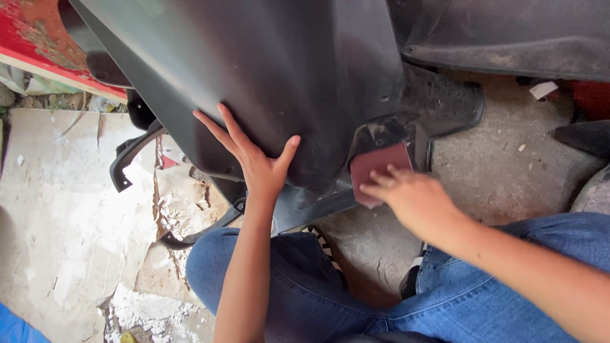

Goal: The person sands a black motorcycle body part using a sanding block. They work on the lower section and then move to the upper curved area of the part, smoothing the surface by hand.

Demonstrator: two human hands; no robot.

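Observation:
A large dark grey plastic body panel (279,70) leans over my knees. My left hand (254,159) lies flat on its lower face with fingers spread, steadying it. My right hand (413,197) presses a reddish-brown sheet of sandpaper (375,166) against the panel's lower right edge, fingers on top of the sheet. Black mounting tabs (136,152) stick out from the panel's left underside.
My legs in blue jeans (305,298) are folded on a cracked concrete floor (495,165). Another dark panel (508,32) lies at upper right. A red board (38,38) is at upper left, with flaking white floor (57,209) below it.

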